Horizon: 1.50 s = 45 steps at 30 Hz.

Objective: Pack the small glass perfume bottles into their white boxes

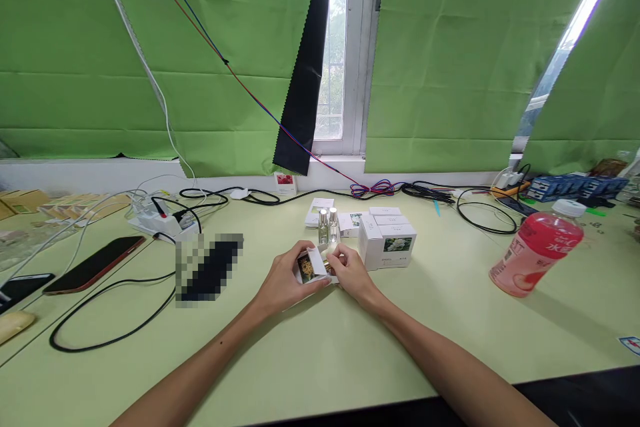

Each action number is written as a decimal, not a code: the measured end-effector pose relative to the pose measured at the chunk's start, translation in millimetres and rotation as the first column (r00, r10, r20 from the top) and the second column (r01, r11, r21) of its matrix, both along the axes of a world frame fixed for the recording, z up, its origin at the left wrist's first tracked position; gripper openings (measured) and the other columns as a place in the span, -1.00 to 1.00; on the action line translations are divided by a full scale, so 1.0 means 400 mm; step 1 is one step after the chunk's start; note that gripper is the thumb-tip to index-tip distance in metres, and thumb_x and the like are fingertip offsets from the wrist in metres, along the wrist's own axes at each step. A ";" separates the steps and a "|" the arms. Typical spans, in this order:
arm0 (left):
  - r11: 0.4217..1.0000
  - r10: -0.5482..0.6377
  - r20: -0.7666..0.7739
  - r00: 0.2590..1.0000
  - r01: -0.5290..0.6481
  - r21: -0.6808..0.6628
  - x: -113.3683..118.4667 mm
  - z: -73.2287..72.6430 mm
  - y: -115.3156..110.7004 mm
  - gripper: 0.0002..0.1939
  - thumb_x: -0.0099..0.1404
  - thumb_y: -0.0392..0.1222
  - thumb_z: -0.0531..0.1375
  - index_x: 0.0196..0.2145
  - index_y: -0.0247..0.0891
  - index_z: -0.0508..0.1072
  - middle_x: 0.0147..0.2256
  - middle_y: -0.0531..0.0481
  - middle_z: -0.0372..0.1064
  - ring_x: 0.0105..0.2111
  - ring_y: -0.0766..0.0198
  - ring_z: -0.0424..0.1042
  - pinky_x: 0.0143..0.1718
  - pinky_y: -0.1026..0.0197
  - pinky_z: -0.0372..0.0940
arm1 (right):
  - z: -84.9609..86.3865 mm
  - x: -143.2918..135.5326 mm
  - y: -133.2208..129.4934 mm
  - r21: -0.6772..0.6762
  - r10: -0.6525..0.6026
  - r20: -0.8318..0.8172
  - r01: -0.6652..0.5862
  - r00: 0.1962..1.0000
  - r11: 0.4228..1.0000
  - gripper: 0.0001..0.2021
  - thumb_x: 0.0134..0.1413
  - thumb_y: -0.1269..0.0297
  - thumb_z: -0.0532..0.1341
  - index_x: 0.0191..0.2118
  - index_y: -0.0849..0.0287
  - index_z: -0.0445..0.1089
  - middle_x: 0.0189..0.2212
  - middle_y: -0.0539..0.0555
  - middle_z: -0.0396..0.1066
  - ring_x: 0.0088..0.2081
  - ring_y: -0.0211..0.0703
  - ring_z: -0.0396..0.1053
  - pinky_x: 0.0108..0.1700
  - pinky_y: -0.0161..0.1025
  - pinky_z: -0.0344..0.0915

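Note:
My left hand (285, 279) is wrapped round a small white box (311, 264) with a dark picture of yellow flowers on its side. At the box's right side, my right hand (353, 275) has its fingers pinched together; what they hold is too small and hidden to make out. Just behind my hands stand two small glass bottles (329, 225) with silvery caps, upright. To the right of them is a group of white boxes (387, 242), the front one showing a white flower. More white packaging (319, 211) lies behind the bottles.
A pink drink bottle (537, 250) stands at the right. Phones, one reddish-edged (95, 265), a power strip (163, 219) and looping black cables lie at the left. Blue boxes (575, 187) sit at the back right. The table's front edge runs below my arms.

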<state>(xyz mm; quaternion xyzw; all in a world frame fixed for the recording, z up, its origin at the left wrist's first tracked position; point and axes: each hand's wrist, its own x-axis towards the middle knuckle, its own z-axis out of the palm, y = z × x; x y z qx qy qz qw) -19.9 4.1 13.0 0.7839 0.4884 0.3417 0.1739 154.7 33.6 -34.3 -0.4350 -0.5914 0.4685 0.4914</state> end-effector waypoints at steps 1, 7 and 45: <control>1.000 -0.002 0.001 1.000 0.002 -0.003 -0.001 -0.001 0.000 -0.43 0.10 0.12 0.40 -0.03 -0.17 0.35 -0.31 0.08 0.44 -0.40 0.28 0.33 -0.39 0.26 0.20 | -0.002 0.000 0.001 0.005 0.005 -0.004 -0.005 1.000 1.000 -0.71 0.13 0.04 0.16 -0.47 0.08 0.14 -0.64 -0.12 0.20 -0.57 -0.26 0.18 -0.52 -0.33 0.02; 1.000 -0.011 -0.011 1.000 0.010 -0.021 -0.004 0.001 0.000 -0.41 0.09 0.15 0.39 -0.02 -0.17 0.34 -0.30 0.06 0.44 -0.38 0.25 0.35 -0.36 0.24 0.21 | -0.006 0.002 0.000 0.027 0.035 -0.009 -0.035 0.999 0.999 -0.70 0.17 0.02 0.15 -0.45 0.08 0.15 -0.62 -0.12 0.21 -0.56 -0.25 0.19 -0.50 -0.32 0.03; 0.999 -0.042 -0.018 0.999 0.041 -0.018 -0.008 -0.003 0.001 -0.36 0.10 0.18 0.39 0.01 -0.18 0.34 -0.25 0.03 0.48 -0.33 0.22 0.40 -0.34 0.23 0.25 | 0.004 0.004 -0.005 0.049 0.113 0.027 -0.114 0.993 0.992 -0.68 0.20 0.00 0.12 -0.45 0.09 0.14 -0.58 -0.10 0.16 -0.52 -0.26 0.12 -0.46 -0.29 0.01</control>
